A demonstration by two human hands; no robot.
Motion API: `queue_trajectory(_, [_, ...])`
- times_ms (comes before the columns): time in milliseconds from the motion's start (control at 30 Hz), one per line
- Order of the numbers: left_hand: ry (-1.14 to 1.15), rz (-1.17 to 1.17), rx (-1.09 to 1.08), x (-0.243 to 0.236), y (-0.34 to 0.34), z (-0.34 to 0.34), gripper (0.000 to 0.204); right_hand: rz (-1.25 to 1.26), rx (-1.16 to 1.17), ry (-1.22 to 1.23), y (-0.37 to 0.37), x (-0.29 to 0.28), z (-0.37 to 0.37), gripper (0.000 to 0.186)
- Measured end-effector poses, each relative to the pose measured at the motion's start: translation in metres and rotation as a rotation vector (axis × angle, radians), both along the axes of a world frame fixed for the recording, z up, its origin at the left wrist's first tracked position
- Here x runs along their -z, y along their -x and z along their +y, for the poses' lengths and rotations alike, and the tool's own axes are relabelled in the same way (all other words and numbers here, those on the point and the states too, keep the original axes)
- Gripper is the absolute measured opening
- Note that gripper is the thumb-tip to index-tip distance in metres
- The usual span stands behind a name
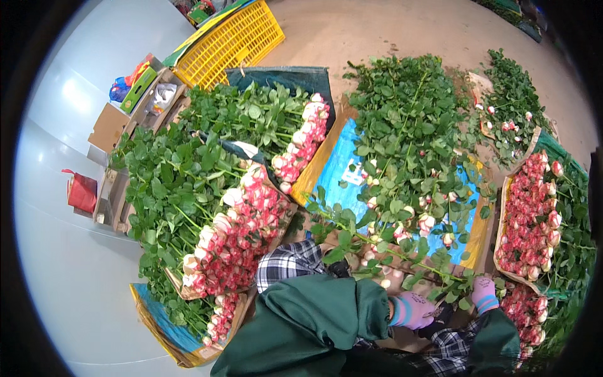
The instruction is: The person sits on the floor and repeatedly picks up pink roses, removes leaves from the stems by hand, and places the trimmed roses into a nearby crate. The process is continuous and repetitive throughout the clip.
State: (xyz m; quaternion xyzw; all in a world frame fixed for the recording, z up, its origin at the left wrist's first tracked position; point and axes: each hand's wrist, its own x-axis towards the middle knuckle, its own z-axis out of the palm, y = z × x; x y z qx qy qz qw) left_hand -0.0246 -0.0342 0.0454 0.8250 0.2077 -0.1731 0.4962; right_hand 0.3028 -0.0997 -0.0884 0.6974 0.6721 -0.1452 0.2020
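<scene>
My left hand (412, 310), in a pink glove with a blue-striped cuff, is closed low in the middle of the view. What it holds, if anything, is hidden. Farther right, my right hand (484, 293) wears a matching glove, its fingers closed at the end of a long leafy rose stem (402, 254). That stem slants up and left across the lower edge of a loose heap of roses (408, 151). The flower end of the held stem cannot be made out. Beneath the heap lies a blue and yellow sheet (336, 182).
Wrapped bundles of pink-and-white roses (239, 232) lie at left, and another rose bundle (527, 220) at right. A smaller pile of roses (512, 113) lies beyond. A yellow plastic crate (232, 44) and wooden pallets (116, 198) line the white wall (69, 251).
</scene>
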Motion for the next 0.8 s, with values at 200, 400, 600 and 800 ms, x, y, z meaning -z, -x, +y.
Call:
queue_trajectory(200, [-0.006, 0.085, 0.04, -0.01, 0.005, -0.002, 0.036, -0.088, -0.139, 0.107, 0.026, 0.032, 0.004, 0.017])
queue_trajectory(400, [0.007, 0.123, 0.046, -0.013, 0.002, 0.002, 0.04, -0.103, -0.109, 0.122, 0.059, 0.045, 0.012, 0.018])
queue_trajectory(600, [-0.059, 0.084, 0.028, 0.0, 0.006, -0.002, 0.038, -0.115, -0.094, 0.223, 0.083, 0.047, 0.016, 0.023])
queue_trajectory(800, [-0.061, 0.088, 0.03, 0.005, 0.005, 0.005, 0.04, -0.09, -0.068, 0.128, 0.084, 0.06, 0.003, 0.021])
